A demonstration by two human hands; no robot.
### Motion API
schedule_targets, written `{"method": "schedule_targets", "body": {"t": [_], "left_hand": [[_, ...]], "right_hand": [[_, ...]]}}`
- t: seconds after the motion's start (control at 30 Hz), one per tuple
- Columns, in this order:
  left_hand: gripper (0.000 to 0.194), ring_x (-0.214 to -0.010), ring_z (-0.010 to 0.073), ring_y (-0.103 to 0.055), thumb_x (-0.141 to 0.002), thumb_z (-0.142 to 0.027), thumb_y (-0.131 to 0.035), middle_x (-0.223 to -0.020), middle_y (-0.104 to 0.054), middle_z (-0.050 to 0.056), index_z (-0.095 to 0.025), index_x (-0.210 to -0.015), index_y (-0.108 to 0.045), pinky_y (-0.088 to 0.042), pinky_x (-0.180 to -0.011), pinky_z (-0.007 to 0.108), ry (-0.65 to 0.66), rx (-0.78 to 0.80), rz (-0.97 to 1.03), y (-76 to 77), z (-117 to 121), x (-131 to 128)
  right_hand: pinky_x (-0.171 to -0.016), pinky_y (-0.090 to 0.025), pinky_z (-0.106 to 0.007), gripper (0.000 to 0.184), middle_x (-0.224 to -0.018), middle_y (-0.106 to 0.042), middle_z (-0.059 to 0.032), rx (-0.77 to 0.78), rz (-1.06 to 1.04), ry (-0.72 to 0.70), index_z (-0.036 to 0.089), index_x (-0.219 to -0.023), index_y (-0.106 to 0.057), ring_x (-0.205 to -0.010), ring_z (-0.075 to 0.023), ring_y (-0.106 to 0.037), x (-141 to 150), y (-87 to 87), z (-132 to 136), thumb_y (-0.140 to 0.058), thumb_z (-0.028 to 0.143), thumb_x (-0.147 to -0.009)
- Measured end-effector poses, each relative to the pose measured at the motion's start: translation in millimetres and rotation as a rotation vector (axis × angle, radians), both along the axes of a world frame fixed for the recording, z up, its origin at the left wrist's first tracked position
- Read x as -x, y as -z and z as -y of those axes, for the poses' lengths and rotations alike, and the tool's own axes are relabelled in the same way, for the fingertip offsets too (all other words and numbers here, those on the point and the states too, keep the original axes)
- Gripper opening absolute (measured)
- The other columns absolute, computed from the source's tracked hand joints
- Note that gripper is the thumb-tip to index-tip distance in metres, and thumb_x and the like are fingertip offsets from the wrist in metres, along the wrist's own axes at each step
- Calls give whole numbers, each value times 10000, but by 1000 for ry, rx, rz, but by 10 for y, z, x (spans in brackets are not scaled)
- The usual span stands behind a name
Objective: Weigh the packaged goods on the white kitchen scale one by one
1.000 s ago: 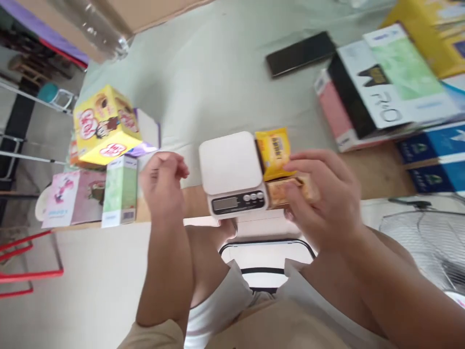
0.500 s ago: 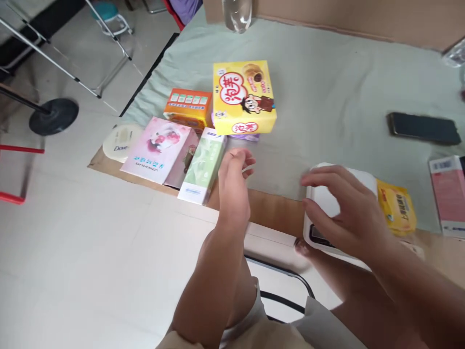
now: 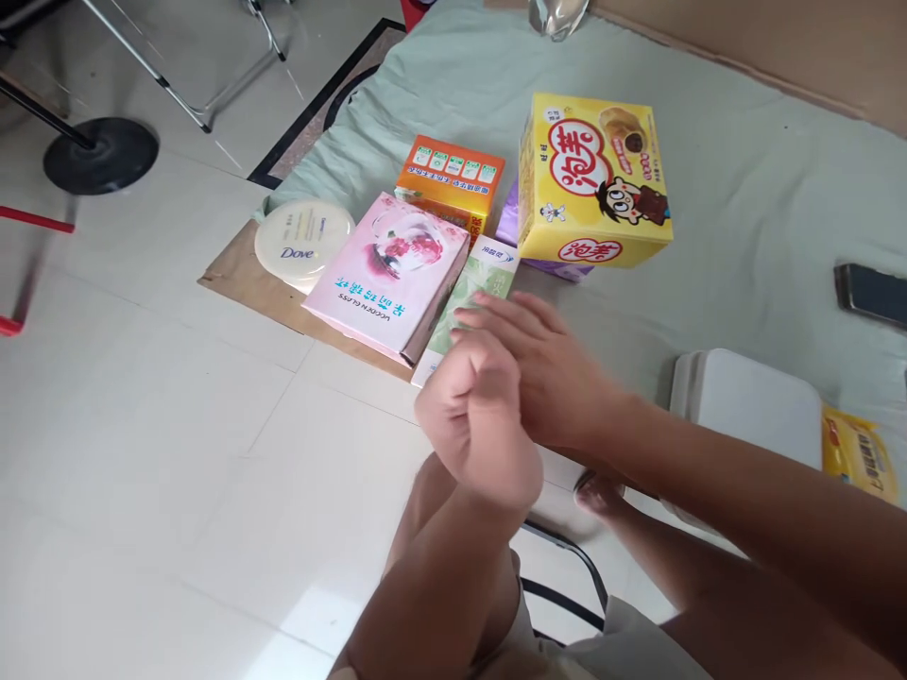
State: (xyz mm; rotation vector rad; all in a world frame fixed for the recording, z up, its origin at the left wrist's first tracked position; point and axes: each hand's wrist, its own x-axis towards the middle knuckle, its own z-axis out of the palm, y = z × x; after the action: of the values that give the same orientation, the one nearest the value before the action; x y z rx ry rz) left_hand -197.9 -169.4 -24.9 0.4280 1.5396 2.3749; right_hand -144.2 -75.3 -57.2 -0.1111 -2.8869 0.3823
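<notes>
My left hand (image 3: pixel 478 411) is curled into a fist in front of the slim green-and-white box (image 3: pixel 488 269), with nothing visible in it. Just behind it, my right hand (image 3: pixel 553 364) reaches across with fingers stretched out over that box and partly hides it. Whether its fingertips touch the box I cannot tell. Left of the green box lies a pink box with a flower print (image 3: pixel 397 269), beside a round cream Dove tub (image 3: pixel 301 241). An orange box (image 3: pixel 450 184) stands behind them. A yellow snack box (image 3: pixel 595 179) rests on a purple package (image 3: pixel 563 271).
A white kitchen scale (image 3: pixel 758 401) sits at the right, with a yellow packet (image 3: pixel 861 453) beside it. Farther right lies a dark phone (image 3: pixel 871 293). A clear container (image 3: pixel 556 14) stands at the back by a cardboard panel (image 3: pixel 779 57). The table's front-left edge has brown cardboard (image 3: pixel 248 293).
My right hand has moved left from above the scale to the green box. My left hand has closed into a fist. The view has shifted, so the table items appear farther right.
</notes>
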Motion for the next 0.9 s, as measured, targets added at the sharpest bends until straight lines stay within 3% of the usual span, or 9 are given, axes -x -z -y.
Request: {"method": "schedule_targets", "body": {"t": [0.1, 0.23, 0.33, 0.47, 0.57, 0.67, 0.73, 0.83, 0.9], "left_hand": [[405, -536, 122, -252, -904, -178, -554, -551, -237, -17, -192, -592, -298, -232, -525, 342, 26, -63, 26, 15, -27, -40], [415, -531, 114, -221, -875, -185, -554, -551, -200, -15, -177, -596, -246, -207, -506, 331, 47, -55, 118, -9, -94, -57], [457, -539, 114, -222, -859, -243, -586, -557, -200, -13, -181, -583, -227, -211, -503, 330, 72, -26, 151, -16, -134, -76], [441, -558, 115, -213, -876, -235, -572, -577, -213, -18, -185, -598, -233, -219, -521, 316, 98, -32, 132, 25, -175, -138], [431, -566, 108, -205, -878, -204, -569, -586, -219, -26, -186, -602, -238, -208, -536, 303, 121, -75, 108, 67, -221, -199], [439, -570, 97, -192, -855, -207, -579, -590, -204, -34, -184, -603, -221, -177, -540, 289, 129, -78, 91, 94, -285, -268], [432, -576, 94, -186, -845, -199, -572, -601, -193, -36, -185, -608, -211, -159, -545, 285, 161, -46, 83, 101, -335, -329], [399, -587, 102, -233, -878, -194, -545, -617, -229, -34, -196, -609, -250, -200, -547, 276, 314, 69, 35, 103, -423, -473], [308, -639, 116, -383, -919, -227, -552, -659, -377, -23, -207, -654, -395, -332, -599, 263, 465, 178, -30, 113, -493, -614]], "right_hand": [[-1275, -396, -559, 357, -1451, -718, -98, -205, -117, 218, 252, -1303, -722, -1510, -304, -553, -124, -192, -195, -575, 356, -995], [-1217, -403, -583, 437, -1644, -546, -144, -375, -114, 501, 237, -1403, -689, -1581, -340, -463, -181, -376, -607, -570, 392, -1012], [-1084, -508, -562, 493, -1670, -509, -132, -286, -49, 492, 209, -1348, -723, -1551, -373, -496, -139, -338, -860, -464, 500, -1046], [-983, -602, -510, 505, -1605, -579, -167, -234, -97, 515, 217, -1441, -669, -1500, -354, -564, -113, -255, -984, -558, 400, -984], [-965, -606, -460, 544, -1593, -599, -93, -274, -128, 536, 184, -1388, -710, -1495, -353, -563, -220, -315, -959, -389, 399, -1004], [-1063, -614, -414, 511, -1571, -623, -99, -393, -241, 560, 178, -1439, -663, -1468, -309, -605, -552, -453, -883, -528, 250, -951], [-1119, -616, -422, 596, -1516, -666, -144, -491, -367, 555, 182, -1490, -606, -1419, -288, -656, -930, -527, -799, -639, 141, -896], [-1081, -651, -398, 713, -1474, -697, -150, -579, -391, 551, 218, -1578, -510, -1355, -291, -704, -1650, -517, -615, -706, 136, -898], [-991, -693, -378, 804, -1427, -732, -130, -603, -370, 529, 266, -1630, -448, -1253, -285, -763, -2112, -421, -477, -748, 170, -890]]}}
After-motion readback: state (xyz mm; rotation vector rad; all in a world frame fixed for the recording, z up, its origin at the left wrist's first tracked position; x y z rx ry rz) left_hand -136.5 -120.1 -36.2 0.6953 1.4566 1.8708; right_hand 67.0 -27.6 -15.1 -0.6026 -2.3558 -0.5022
